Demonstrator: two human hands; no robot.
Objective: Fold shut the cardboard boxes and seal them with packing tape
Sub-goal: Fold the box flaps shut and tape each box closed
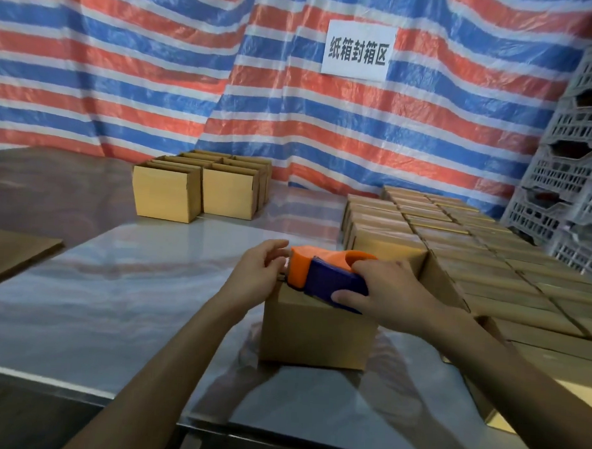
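Gripping the tape dispenser (323, 273), the right hand (397, 295) has its fingers (366, 266) wrapped over the blue body, with the thumb along the near side. Directly under those fingers sits the cardboard box (316, 332), its flaps down, on the surface (112, 300). The left hand (256, 267) curls its fingers (272, 249) at the dispenser's orange toothed end, above the box's far edge. Whether they pinch tape cannot be told. Right of the right fingers stand rows of closed boxes (458, 239). Well beyond the left fingers is a cluster of more boxes (193, 188).
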